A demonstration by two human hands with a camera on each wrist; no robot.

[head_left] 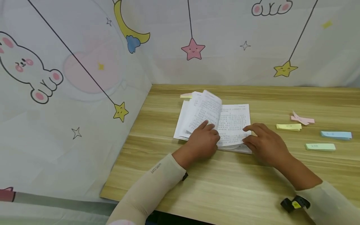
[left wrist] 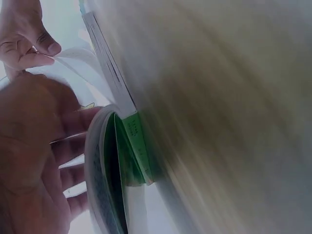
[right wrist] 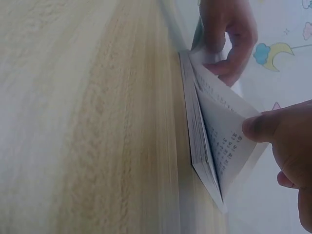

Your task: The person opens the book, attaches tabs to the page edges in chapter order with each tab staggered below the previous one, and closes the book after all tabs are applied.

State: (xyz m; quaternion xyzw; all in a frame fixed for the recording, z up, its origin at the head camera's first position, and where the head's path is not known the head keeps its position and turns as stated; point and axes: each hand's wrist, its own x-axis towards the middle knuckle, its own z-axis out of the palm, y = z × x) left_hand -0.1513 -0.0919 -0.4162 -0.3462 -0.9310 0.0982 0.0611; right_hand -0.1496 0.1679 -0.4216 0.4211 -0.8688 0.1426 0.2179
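Right fingers (head_left: 251,127) pinch a page (head_left: 232,125); the book (head_left: 203,109) lies beneath left fingers (head_left: 210,127).

"What's the count?"

"One book (head_left: 232,123) at the dial's centre, one left hand (head_left: 203,140) at seven o'clock, one right hand (head_left: 265,145) at four."

"And around three?"

"One yellow paper stack (head_left: 288,127), one blue paper stack (head_left: 336,135), one green paper stack (head_left: 320,147), two pink strips (head_left: 302,119)."

"Farther round?"

"One pink star (head_left: 193,50) near twelve, two yellow stars (head_left: 285,69) at two and nine, one moon (head_left: 122,22) between ten and eleven."
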